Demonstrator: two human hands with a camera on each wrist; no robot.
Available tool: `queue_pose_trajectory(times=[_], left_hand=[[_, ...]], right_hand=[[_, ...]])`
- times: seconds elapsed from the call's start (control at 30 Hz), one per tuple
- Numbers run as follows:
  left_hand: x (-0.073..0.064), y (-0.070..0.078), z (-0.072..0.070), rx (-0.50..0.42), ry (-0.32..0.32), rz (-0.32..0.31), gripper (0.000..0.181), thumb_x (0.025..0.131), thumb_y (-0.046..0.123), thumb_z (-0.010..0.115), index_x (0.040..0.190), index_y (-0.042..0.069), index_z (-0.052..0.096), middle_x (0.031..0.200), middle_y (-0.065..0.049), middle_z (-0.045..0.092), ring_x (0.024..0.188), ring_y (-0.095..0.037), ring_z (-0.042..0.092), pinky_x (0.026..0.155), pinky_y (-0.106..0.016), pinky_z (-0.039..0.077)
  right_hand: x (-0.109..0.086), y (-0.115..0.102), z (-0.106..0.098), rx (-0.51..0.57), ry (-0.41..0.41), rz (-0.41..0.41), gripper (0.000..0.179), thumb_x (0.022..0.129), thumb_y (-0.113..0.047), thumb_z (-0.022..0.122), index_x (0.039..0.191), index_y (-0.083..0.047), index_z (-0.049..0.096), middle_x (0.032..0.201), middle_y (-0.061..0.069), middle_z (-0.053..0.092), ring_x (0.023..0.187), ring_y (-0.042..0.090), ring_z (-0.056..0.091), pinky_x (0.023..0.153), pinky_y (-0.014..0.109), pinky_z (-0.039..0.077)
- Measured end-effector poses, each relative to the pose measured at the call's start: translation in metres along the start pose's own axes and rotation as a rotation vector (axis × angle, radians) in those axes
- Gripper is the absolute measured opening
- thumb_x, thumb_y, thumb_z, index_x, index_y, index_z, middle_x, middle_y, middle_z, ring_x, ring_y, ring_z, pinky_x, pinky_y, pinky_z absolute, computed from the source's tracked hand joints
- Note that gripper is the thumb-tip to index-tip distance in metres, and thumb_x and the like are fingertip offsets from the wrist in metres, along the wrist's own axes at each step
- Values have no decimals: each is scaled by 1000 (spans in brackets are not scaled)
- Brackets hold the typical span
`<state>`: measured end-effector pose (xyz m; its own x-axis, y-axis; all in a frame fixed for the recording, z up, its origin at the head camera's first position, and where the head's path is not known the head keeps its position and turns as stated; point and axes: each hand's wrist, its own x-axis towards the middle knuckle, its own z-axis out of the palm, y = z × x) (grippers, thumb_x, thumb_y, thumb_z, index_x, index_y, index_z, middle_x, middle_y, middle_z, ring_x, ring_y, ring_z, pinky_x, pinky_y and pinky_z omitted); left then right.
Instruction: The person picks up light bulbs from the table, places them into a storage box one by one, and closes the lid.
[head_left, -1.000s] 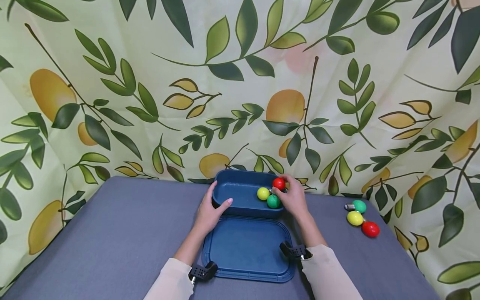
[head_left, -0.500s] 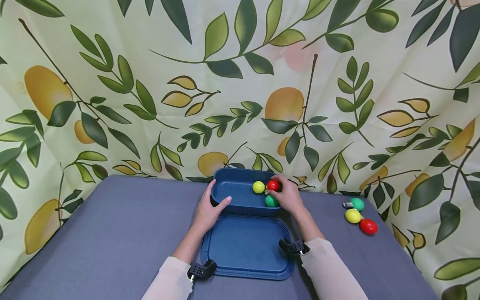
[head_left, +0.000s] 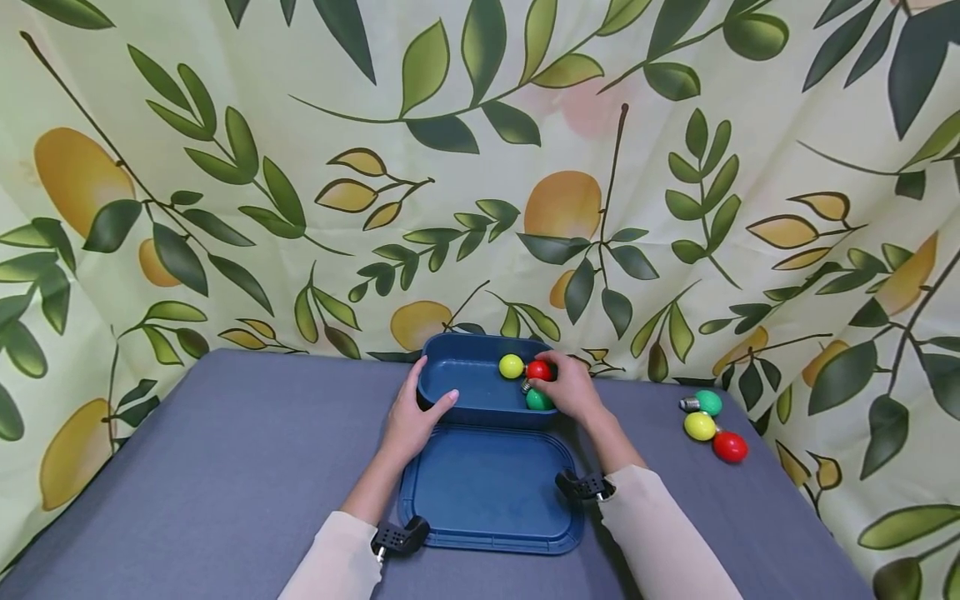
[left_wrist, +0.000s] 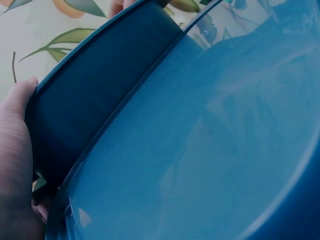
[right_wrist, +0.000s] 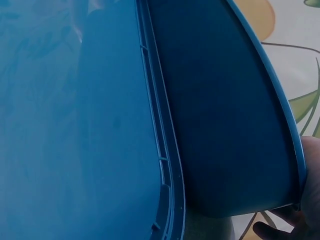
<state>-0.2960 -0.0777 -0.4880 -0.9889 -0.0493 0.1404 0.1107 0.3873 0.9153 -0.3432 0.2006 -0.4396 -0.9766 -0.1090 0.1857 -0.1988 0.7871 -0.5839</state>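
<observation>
Dark blue plastic is forming the box (head_left: 480, 415) that the left hand (head_left: 408, 417) is bracing at its near left corner, thumb spread well away from the nearly straight fingers. The right hand (head_left: 572, 387) is reaching over the opposite end and seems to be pinching the red bulb (head_left: 537, 369) inside; how firmly, I cannot tell. Over the last second this bulb has been shifting left, deeper into the box, and the yellow bulb (head_left: 512, 366) is now lying closer to the far wall, while the green bulb (head_left: 537, 401) is staying near the right thumb. For the work in hand, that is suggesting placing rather than lifting out. Just below both hands, the matching lid (head_left: 491, 487) is lying flat on the worktop (head_left: 247, 467). Well to their right, a second green bulb (head_left: 708, 403), a second yellow bulb (head_left: 699, 426) and a second red bulb (head_left: 730, 447) are lying close together.
</observation>
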Motion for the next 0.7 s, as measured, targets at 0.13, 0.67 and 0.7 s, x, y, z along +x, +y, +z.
queue_pose_trajectory(times=[0.13,0.67,0.7], left_hand=[[0,1,1,-4,-5,3,86,90,56,70,160,36,25,168,-7,27,154,-36,28,119,-66,26],[0,-3,0,-14,-3,2,86,89,57,70,160,38,24,168,-5,26,154,-36,27,119,-66,26],[1,-4,-1,-12,-2,0,86,89,58,70,160,38,24,168,-5,26,154,-36,27,119,-66,26]], right_hand=[[-1,-1,-3,-24,-6,-7,45,91,-21,75,131,-4,63,126,20,67,110,35,63,95,51,53],[-33,-2,-39,-18,91,-101,44,96,-27,70,132,-4,64,137,21,62,130,41,56,105,59,46],[-37,-2,-43,-16,104,-109,44,96,-26,70,133,-4,63,137,21,62,130,41,56,104,59,47]])
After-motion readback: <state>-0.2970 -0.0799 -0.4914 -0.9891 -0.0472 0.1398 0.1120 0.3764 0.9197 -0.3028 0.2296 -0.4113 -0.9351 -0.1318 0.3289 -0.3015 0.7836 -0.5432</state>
